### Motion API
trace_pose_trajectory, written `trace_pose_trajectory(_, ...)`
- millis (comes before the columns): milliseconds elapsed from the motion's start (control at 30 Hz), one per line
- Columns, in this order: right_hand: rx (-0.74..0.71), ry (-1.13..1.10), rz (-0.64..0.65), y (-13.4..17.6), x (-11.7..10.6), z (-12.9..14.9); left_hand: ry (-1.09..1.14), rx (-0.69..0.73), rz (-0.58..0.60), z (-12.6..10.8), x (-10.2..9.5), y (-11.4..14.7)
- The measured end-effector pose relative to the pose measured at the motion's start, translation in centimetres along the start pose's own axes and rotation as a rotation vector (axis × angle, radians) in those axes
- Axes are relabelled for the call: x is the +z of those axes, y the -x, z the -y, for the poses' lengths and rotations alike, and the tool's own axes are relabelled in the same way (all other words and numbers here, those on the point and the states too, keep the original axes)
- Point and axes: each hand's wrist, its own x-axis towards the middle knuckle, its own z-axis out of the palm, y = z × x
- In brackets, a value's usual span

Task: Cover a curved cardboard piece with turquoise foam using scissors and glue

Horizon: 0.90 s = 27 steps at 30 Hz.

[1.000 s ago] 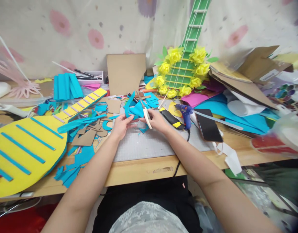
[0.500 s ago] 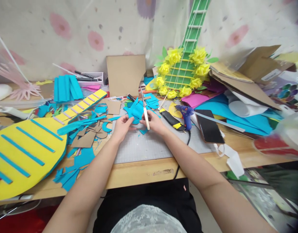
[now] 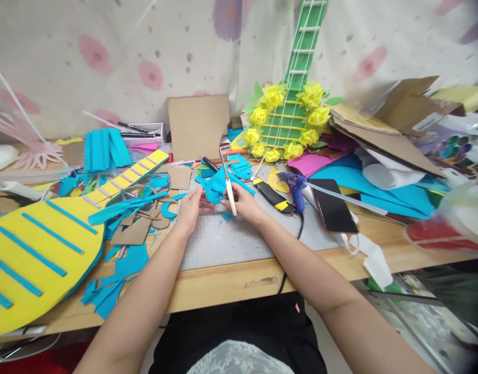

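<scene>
Right in the middle, the blue piece [image 3: 216,183] sits between the two hands, above the grey cutting mat [image 3: 223,241] on the wooden bench [image 3: 219,283]; the right hand [image 3: 242,202], at about four o'clock from that piece, has its grip closed round the white handles of the scissors [image 3: 230,195], whose blades point to twelve; the left hand [image 3: 192,208], at about eight o'clock, has its fingers up against the near edge of the piece, though I cannot tell whether that grip is pinching it.

Taking the hands as the dial's centre, a green guitar shape [image 3: 294,111] ringed with yellow flowers leans at one o'clock; a brown cardboard sheet [image 3: 195,127] stands near twelve; pleated blue paper [image 3: 106,150] is at ten; a yellow guitar shape [image 3: 28,244] with blue strips lies towards eight, blue scraps [image 3: 132,259] between it and the left forearm; at three come a black-and-yellow cutter [image 3: 272,195], then a blue glue gun [image 3: 296,189] just beside it, and farther out a dark phone [image 3: 334,205].
</scene>
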Motion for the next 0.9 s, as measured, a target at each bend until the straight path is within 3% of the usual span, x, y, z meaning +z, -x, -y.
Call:
trace_pose_trajectory(267,-0.028,0.030,0.030,0.33,-0.32,-0.13,-0.066,0.071,0.040,0.27,-0.11,0.00)
trace_pose_trajectory(633,-0.094,0.201,-0.010,0.60,0.07,-0.34,-0.140,0.127,-0.077,0.82,0.06,-0.32)
trace_pose_trajectory(900,-0.094,0.193,-0.038,0.68,-0.24,-0.57,-0.103,0.057,0.011,-0.01,-0.11,-0.01)
